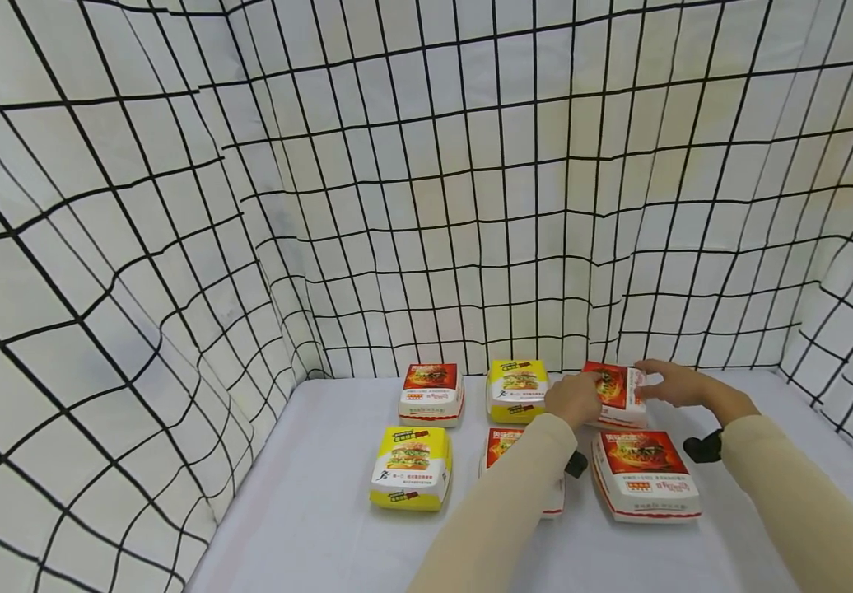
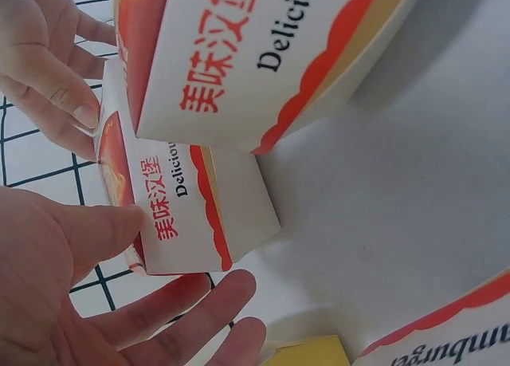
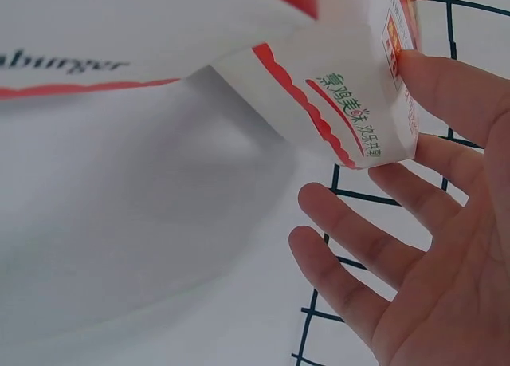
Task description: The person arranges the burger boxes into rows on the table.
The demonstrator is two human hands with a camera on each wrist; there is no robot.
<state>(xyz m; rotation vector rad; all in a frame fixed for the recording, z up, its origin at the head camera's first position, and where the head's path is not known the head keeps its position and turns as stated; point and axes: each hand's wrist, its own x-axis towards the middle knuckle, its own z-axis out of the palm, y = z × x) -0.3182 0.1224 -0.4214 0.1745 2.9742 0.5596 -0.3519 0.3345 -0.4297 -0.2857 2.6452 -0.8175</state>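
At the back right of the white table, both hands hold a red-and-white burger box [image 1: 614,397], turned sideways so its lettering faces right. My left hand [image 1: 573,400] grips its left end; in the left wrist view the thumb presses the top edge and the fingers [image 2: 171,302] lie along the side. At the other end is my right hand [image 1: 682,385], its thumb on the lid and index finger behind the box, while the lower fingers [image 3: 358,230] spread free. Whether the box touches the table is unclear. Directly in front sits another red-and-white burger box [image 1: 647,476].
A yellow burger box [image 1: 518,391] stands left of the held one, and a red-and-white box [image 1: 431,395] beyond it. In the front row are a yellow box [image 1: 412,468] and a red-topped box [image 1: 504,442] partly behind the left sleeve. Black-gridded white cloth [image 1: 434,247] walls the table.
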